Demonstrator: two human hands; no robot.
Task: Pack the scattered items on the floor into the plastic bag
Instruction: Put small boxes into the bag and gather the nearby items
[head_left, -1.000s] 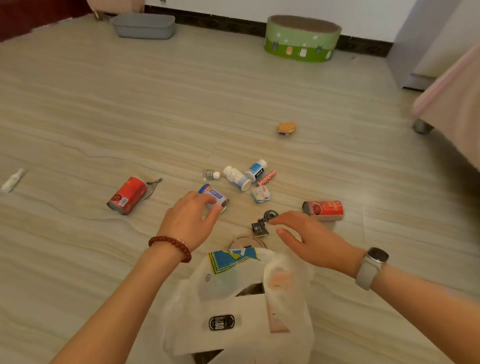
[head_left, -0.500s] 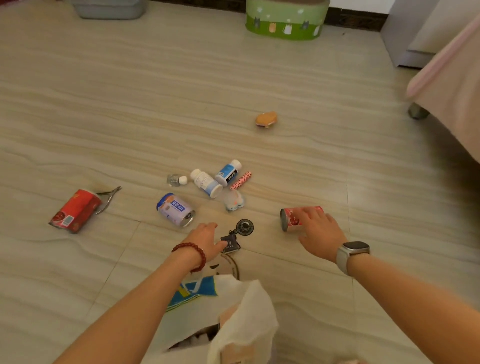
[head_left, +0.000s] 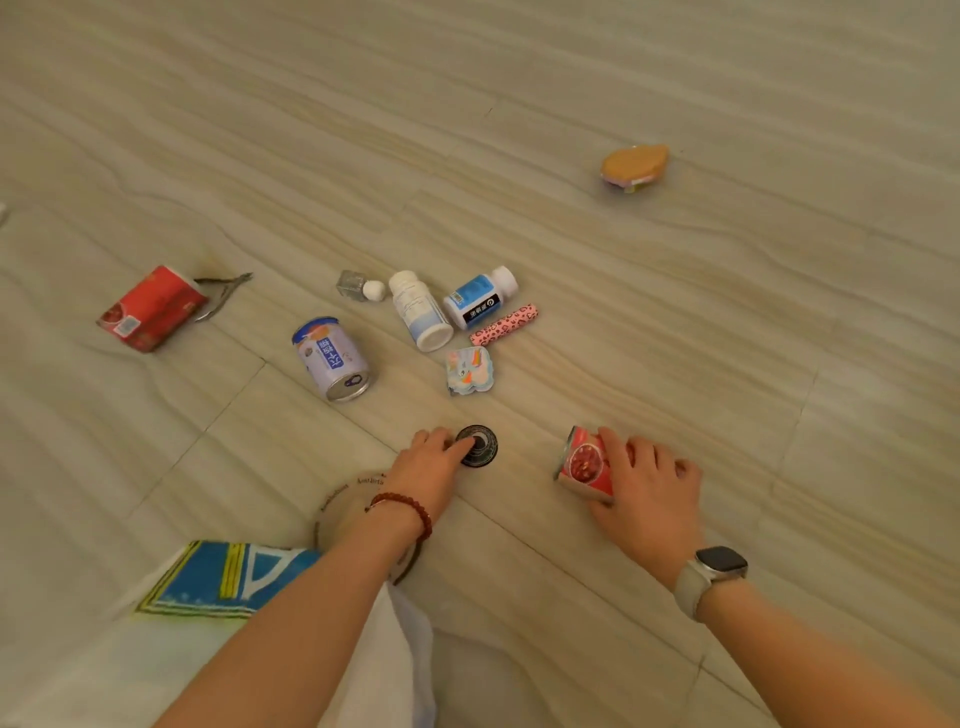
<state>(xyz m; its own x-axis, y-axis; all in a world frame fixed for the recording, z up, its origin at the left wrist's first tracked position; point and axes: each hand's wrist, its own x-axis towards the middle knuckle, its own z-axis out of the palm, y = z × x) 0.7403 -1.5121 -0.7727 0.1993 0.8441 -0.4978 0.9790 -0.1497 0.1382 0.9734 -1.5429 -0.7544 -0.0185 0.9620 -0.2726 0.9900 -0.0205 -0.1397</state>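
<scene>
Both hands now grip round metal items

You have bare floor (head_left: 727, 338) right of the pink tube (head_left: 503, 324); bottles (head_left: 421, 312) and lavender can (head_left: 332, 360) crowd the middle.

Soft, even, warm indoor light with faint shadows, slight motion blur throughout, and wide-angle stretching toward the edges.
</scene>
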